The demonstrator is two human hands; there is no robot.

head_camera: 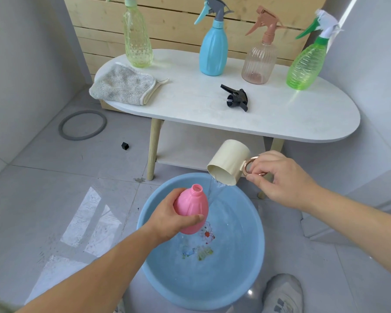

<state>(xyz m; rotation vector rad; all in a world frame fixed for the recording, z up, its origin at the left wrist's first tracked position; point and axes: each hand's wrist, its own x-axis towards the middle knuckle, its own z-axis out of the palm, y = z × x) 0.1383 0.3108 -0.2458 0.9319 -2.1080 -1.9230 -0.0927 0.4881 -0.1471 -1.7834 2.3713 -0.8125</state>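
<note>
Gripping the pink bottle (pixel 191 212) round its belly, the left hand (pixel 171 219) has fingers and thumb curled about it and holds it above the blue basin (pixel 256 263), neck open and tipped up toward the far side. Over on the right, the right hand (pixel 280 180) pinches the copper ring handle of the cream cup (pixel 229 166), which is tilted hard, mouth down and to the left, and water (pixel 215 188) is streaming from its lip, falling just to the right of the bottle's neck into the basin! The basin sits on the grey tiled floor, water in it, a coloured picture on its bottom. On the white oval table (pixel 280 118) beyond lies a black spray head (pixel 236 98), detached, with four spray bottles standing along the far edge and a grey cloth (pixel 122 84) at the left end. A grey shoe (pixel 283 294) shows at the near right.
</note>
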